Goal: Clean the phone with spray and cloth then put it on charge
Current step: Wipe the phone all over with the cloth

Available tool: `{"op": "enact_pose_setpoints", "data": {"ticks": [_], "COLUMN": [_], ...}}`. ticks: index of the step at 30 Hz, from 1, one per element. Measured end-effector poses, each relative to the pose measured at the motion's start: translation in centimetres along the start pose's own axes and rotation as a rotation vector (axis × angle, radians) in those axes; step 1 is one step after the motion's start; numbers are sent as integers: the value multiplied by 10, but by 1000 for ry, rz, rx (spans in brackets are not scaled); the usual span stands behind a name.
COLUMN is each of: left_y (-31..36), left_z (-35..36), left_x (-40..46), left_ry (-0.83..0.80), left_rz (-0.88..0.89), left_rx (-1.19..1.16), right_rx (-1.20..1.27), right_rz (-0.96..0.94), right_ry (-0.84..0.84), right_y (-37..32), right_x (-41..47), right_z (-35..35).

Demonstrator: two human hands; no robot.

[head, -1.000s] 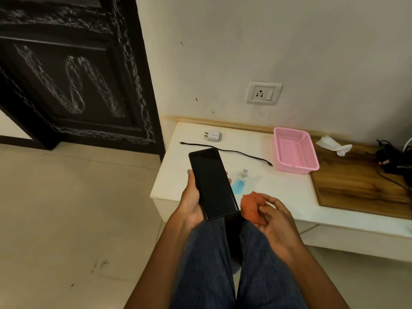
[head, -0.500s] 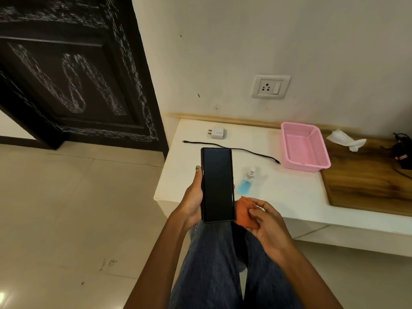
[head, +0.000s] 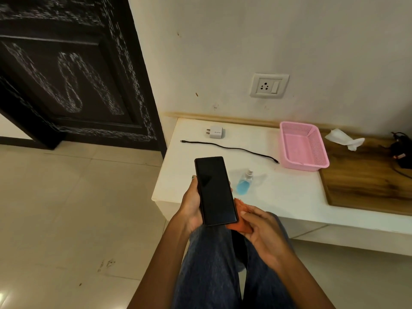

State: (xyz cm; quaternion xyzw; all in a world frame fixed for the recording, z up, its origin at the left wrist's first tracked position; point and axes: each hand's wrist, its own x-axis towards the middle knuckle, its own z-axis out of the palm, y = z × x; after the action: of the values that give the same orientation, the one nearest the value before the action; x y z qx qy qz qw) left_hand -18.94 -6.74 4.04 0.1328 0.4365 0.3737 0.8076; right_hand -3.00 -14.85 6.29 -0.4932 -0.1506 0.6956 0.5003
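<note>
Left hand (head: 193, 205): fingers curled round the phone (head: 215, 190), gripping its lower half, screen up and dark, long axis running roughly 6 to 12 o'clock with the top tipped slightly toward 11. Right hand (head: 263, 228): fingers folded over an orange cloth (head: 239, 216), which touches the phone's lower right edge at about 3 o'clock of it; this hand is the nearer one for wiping, and the stroke would likely run along the phone's length. Spray bottle (head: 244, 183): blue liquid, lying on the white surface (head: 289, 192) just beyond the phone at about 1 o'clock, nozzle pointing away. Cable (head: 229, 148): black, stretched across the surface at 12 o'clock, unconnected. Charger plug (head: 215, 132): white, beyond the cable's left end. Wall socket (head: 269, 85): above, at 1 o'clock. Pink basket (head: 304, 146): at 2 o'clock. Charging step judged not yet begun.
</note>
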Motion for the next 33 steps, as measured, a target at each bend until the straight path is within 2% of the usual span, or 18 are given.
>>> {"op": "enact_pose_setpoints", "data": {"ticks": [9, 20, 24, 33], "left_y": [-4, 6, 4, 0], "left_z": [1, 8, 6, 2], "left_x": [24, 96, 113, 130], "left_ry": [134, 347, 387, 392], "left_rz": [-34, -120, -115, -14], "left_rx": [137, 281, 299, 426], "right_rx": [98, 183, 113, 84], "right_rz": [57, 155, 208, 196], "right_ry": [1, 297, 425, 493], "right_y": [7, 9, 13, 22], "right_x": [19, 82, 107, 138], "right_z": [-11, -11, -13, -13]}}
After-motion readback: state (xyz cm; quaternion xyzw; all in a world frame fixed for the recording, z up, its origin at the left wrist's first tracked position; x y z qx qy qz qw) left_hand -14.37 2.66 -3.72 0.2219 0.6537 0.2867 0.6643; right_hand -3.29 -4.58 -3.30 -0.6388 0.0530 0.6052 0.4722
